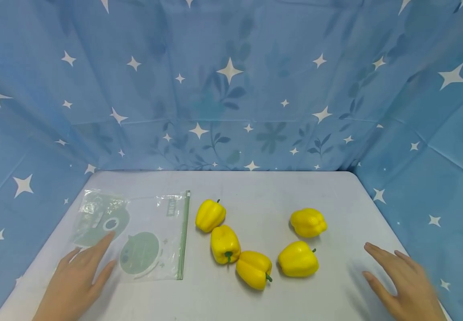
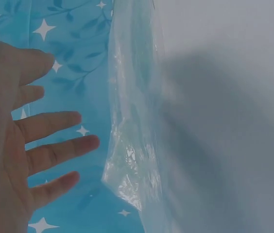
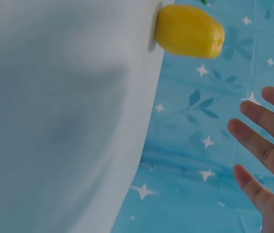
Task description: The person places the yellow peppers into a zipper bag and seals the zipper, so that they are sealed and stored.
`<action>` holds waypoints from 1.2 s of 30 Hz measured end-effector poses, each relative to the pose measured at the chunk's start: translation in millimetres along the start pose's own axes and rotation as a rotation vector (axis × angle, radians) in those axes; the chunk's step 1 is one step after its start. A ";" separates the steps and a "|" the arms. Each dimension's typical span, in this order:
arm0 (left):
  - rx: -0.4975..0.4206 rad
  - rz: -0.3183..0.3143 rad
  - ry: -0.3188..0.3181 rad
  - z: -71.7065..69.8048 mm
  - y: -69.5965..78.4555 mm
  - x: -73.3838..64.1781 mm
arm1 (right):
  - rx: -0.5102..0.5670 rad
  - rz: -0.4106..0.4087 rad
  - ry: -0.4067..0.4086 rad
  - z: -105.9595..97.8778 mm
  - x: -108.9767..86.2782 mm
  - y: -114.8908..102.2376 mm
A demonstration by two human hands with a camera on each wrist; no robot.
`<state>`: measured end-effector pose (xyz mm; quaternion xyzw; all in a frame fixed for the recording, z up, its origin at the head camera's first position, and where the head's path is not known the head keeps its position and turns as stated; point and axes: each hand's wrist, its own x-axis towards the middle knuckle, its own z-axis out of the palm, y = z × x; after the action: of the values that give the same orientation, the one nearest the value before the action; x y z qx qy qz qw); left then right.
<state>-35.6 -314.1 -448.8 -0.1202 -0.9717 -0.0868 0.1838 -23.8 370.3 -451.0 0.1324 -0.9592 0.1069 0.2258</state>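
Observation:
In the head view my left hand [image 1: 75, 278] hovers over the near left corner of a clear zip bag [image 1: 155, 227] with green animal prints, its fingers spread and holding nothing. The bag lies flat, its green zip strip facing right. My right hand [image 1: 405, 283] is held above the right side of the table, fingers extended. Nearest to it are two yellow bell peppers, one farther back [image 1: 308, 222] and one closer [image 1: 298, 259]. Three more yellow bell peppers run in a slanting row: one by the zip [image 1: 210, 216], a middle one [image 1: 225, 244] and a front one [image 1: 254, 269].
A white table [image 1: 255, 191] bears everything. Blue curtains [image 1: 231, 98] with white stars and leaf prints enclose the back and both sides. In the right wrist view a yellow bell pepper [image 3: 189, 31] shows near the top.

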 end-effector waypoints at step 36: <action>-0.342 -0.326 -0.106 19.8 68.9 20.2 | 0.230 -0.287 -0.121 10.7 45.2 -117.5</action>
<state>-42.2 -240.0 -450.7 0.0045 -0.9577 -0.2723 0.0929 -31.7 247.5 -422.5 0.2987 -0.9238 0.1742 0.1641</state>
